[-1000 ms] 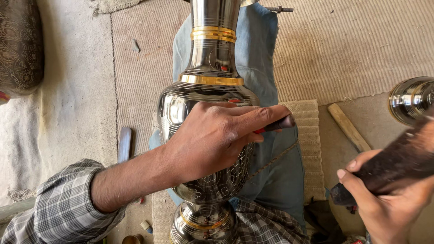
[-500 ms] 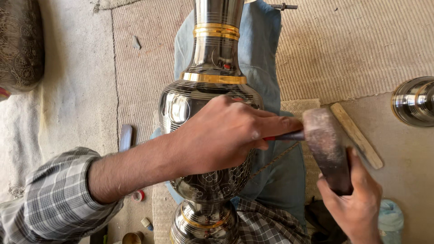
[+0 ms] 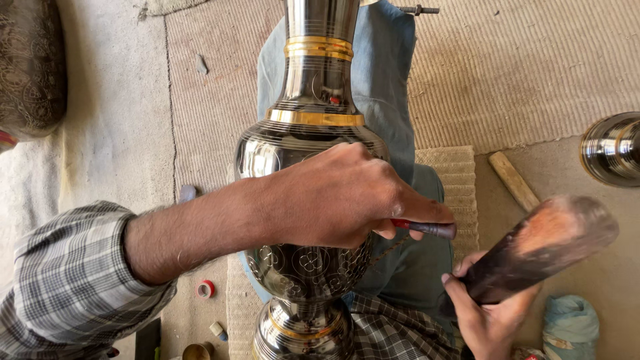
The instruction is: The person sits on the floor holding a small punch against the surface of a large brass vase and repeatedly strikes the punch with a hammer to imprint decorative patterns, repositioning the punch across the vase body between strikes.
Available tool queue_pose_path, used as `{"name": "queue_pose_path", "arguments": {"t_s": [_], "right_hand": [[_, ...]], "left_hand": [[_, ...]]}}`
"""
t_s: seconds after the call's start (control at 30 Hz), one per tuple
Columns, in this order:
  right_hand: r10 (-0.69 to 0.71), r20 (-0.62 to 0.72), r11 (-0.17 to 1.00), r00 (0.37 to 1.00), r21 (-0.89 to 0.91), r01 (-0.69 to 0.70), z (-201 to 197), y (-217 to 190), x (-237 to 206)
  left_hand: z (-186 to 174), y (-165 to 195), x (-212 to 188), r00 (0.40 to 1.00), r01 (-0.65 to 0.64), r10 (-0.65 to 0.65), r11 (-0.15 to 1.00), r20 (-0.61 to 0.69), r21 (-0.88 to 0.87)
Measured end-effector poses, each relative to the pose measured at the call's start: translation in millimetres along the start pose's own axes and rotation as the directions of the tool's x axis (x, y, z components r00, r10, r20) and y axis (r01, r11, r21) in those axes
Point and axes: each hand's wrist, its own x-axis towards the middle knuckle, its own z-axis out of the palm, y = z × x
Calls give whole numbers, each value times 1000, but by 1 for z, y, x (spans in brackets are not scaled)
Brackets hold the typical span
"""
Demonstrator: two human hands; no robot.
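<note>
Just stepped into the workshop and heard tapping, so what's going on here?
A person in a checked shirt works on a large, shiny engraved metal vase with gold bands lying across their lap. The left hand rests on the vase's body and grips a slim red-handled metal tool, its end pointing right. The right hand holds a dark wooden mallet, raised just off the tool's end.

The person's left hand (image 3: 333, 197) is bare, and the arm behind it has dark hairs; a grey and white checked sleeve is rolled up past the wrist; the right hand (image 3: 490, 320) is bare too; blue trousers cover the legs.
</note>
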Motion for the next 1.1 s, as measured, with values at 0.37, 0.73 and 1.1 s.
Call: {"name": "queue_pose_path", "arguments": {"t_s": [0.37, 0.73, 1.1], "right_hand": [[-149, -63, 986, 987, -91, 143, 4, 34, -28], [-43, 29, 929, 999, -367, 51, 1, 24, -5], [-167, -42, 985, 985, -53, 165, -10, -22, 24]], "left_hand": [[-6, -6, 7, 969, -74, 86, 995, 231, -60], [-12, 11, -16, 956, 203, -196, 979, -219, 11], [-13, 9, -16, 976, 83, -84, 996, -202, -14]]}}
